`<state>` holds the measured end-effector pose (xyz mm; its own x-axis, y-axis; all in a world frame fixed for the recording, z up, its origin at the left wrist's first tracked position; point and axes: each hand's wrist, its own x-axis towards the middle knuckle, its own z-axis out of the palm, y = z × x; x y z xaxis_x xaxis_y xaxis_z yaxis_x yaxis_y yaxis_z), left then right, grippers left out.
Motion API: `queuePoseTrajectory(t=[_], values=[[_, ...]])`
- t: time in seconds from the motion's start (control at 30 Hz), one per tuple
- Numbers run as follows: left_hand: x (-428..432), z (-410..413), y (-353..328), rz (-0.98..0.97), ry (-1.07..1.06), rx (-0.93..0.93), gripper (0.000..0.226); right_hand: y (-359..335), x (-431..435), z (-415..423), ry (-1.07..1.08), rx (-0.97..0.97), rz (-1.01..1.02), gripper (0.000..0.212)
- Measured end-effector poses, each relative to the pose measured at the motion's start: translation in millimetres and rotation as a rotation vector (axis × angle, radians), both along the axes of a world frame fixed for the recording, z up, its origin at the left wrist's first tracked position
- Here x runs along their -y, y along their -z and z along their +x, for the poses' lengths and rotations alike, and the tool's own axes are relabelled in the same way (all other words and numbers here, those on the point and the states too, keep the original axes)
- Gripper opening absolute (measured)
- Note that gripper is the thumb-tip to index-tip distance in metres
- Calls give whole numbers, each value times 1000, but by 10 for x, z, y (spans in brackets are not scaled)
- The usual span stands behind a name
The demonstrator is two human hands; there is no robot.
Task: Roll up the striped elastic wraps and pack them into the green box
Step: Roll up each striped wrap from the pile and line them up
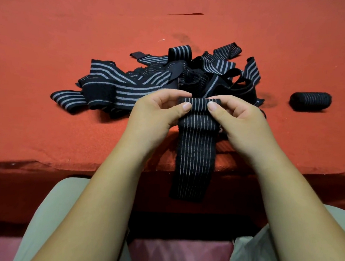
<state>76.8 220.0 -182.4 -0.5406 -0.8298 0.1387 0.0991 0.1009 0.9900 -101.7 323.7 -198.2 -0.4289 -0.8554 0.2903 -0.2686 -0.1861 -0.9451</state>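
A black wrap with thin grey stripes (194, 148) hangs over the near edge of the red table, its top end turned into a small roll. My left hand (158, 113) pinches the roll's left end between thumb and fingers. My right hand (241, 118) pinches its right end the same way. Behind my hands lies a tangled pile of loose striped wraps (166, 77). One finished roll (310, 101) lies on the table to the right. No green box is in view.
The table is covered in red felt (93, 24), with its near edge just below my hands. A dark slit marks the cloth at the back. My lap in pale trousers (49, 219) and a pink cushion (180, 254) fill the bottom of the view.
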Motion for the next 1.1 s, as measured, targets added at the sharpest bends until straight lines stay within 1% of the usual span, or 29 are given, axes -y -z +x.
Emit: queuePoseTrajectory(t=[0.07, 0.13, 0.2, 0.23, 0.3, 0.4, 0.47, 0.57, 0.63, 0.73, 0.83, 0.93, 1.1], values=[[-21, 8, -15, 3, -16, 44, 17, -2, -6, -1, -4, -18, 4, 14], [-20, 8, -15, -53, -36, 154, 9, 7, -2, 10, 4, -31, 4, 16], [-25, 0, -13, -67, -54, 235, 21, 22, 4, 23, 10, -40, -5, 19], [-24, -5, -11, -46, -57, 233, 27, 26, 7, 27, 9, -38, -13, 21], [-36, -13, -23, 9, -46, 194, 30, 22, 7, 33, 9, -28, -21, 24], [-66, -27, -39, 103, -35, 95, 21, -3, -14, 38, 4, 25, -16, 22], [-59, -24, -30, 176, -8, 23, 15, -10, -16, 31, 28, 13, -9, 17], [-18, -11, -16, 207, 11, -46, 11, 5, 2, 10, 66, -15, 17, 18], [-8, 1, -24, 207, 2, -67, 18, 17, 6, 4, 47, -6, 31, 19], [-22, 10, -29, 233, 21, -115, 27, 23, 8, 6, 1, 60, 22, 21], [-13, 5, -13, 228, 11, -121, 28, 33, 18, 9, -29, 90, -1, 26], [-25, 8, -6, 206, -5, -95, 22, 51, 33, 13, -38, 95, -16, 29], [-39, 1, -9, 167, -18, -65, 23, 47, 27, 32, -51, 108, -35, 33]])
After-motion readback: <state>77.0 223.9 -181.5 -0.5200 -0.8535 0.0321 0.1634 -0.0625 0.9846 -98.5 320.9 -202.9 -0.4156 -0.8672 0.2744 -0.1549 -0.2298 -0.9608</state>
